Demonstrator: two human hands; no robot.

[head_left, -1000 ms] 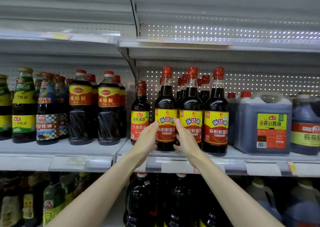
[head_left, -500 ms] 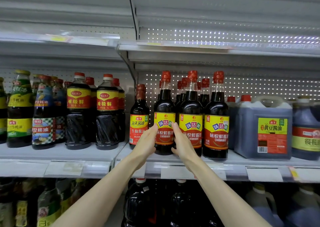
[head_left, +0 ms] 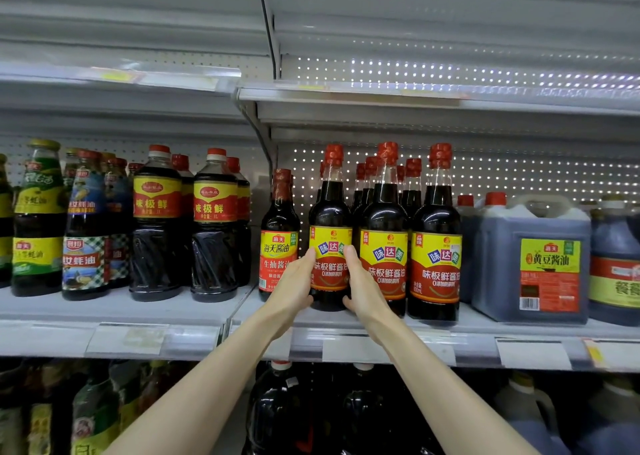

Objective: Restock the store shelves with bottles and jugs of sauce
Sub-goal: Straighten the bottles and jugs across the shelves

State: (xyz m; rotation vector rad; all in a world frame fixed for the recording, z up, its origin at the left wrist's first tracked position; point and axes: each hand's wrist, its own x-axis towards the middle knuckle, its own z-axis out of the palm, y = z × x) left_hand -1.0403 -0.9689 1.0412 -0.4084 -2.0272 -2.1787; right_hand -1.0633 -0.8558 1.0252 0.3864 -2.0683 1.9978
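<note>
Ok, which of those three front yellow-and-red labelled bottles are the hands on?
The leftmost bottle, next to the shorter bottle: the left hand and right hand hold its sides.

In front: three tall yellow-labelled bottles (head_left: 435,246), one short red-labelled bottle (head_left: 279,226) on their left, two broad red-capped bottles (head_left: 157,226) farther left, two large jugs (head_left: 530,267) right.
</note>
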